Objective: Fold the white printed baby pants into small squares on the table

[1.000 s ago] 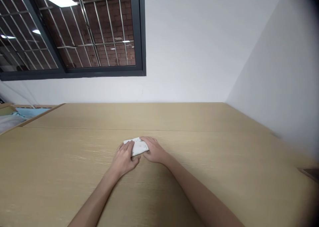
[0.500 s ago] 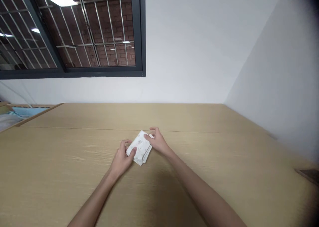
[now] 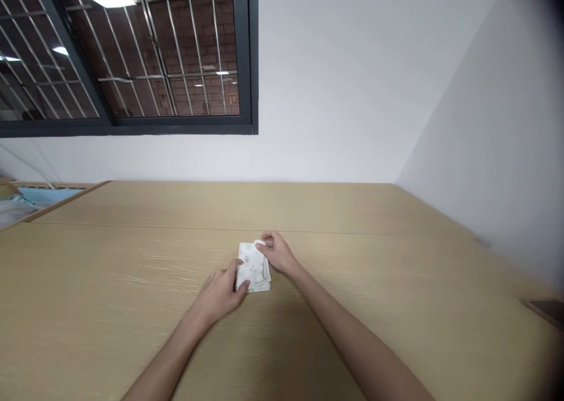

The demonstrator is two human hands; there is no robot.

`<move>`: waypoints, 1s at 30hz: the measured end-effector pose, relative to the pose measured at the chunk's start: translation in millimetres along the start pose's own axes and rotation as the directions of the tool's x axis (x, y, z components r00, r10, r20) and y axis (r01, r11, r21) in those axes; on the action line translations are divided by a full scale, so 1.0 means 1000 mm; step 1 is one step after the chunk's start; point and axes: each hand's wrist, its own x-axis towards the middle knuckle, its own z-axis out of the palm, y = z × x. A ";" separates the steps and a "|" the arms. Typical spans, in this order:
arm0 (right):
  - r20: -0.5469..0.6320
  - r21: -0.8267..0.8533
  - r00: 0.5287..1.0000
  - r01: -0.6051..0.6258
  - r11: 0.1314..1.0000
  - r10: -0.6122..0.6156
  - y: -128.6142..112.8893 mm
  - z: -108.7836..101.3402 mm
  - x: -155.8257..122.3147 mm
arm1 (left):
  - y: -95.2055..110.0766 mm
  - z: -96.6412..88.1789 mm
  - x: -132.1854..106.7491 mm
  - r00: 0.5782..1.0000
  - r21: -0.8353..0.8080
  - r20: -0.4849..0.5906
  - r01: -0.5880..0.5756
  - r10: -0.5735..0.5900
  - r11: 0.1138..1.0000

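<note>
A small folded white cloth [image 3: 252, 267] with a faint printed pattern lies on the light wooden table [image 3: 352, 260] in front of me. My left hand [image 3: 222, 294] holds its near left corner, thumb on top and fingers curled at the edge. My right hand [image 3: 277, 253] pinches the cloth's far right corner with the fingertips. Both forearms reach in from the bottom of the view.
White walls meet in a corner at the table's far right. A dark-framed window [image 3: 132, 54] with metal bars is at the upper left. A second wooden surface with light blue fabric [image 3: 35, 194] lies at the far left. A dark object [image 3: 546, 308] sits at the right edge.
One second ago both hands pressed flat on the cloth. They then lifted and turned it, and now it lies flat again, rotated lengthwise toward me, held at two corners.
</note>
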 end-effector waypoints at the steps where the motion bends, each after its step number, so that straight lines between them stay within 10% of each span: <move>1: -0.009 -0.025 1.000 0.019 0.999 -0.019 -0.003 0.000 -0.001 | 0.000 0.000 0.000 1.000 0.020 -0.026 -0.014 0.015 1.000; 8: 0.182 -0.298 0.919 0.390 0.871 -0.349 -0.055 0.002 -0.025 | 0.020 0.016 -0.012 0.908 0.066 -0.230 -0.343 0.349 0.937; 15: 0.701 -0.065 0.646 0.480 0.875 -0.302 -0.082 0.013 -0.049 | 0.043 0.067 -0.025 0.935 0.272 -0.167 -0.260 0.311 0.927; 30: 0.631 -0.271 0.720 0.555 0.786 -0.290 -0.029 0.008 -0.019 | 0.043 0.075 -0.024 0.911 0.304 -0.229 -0.267 0.342 0.914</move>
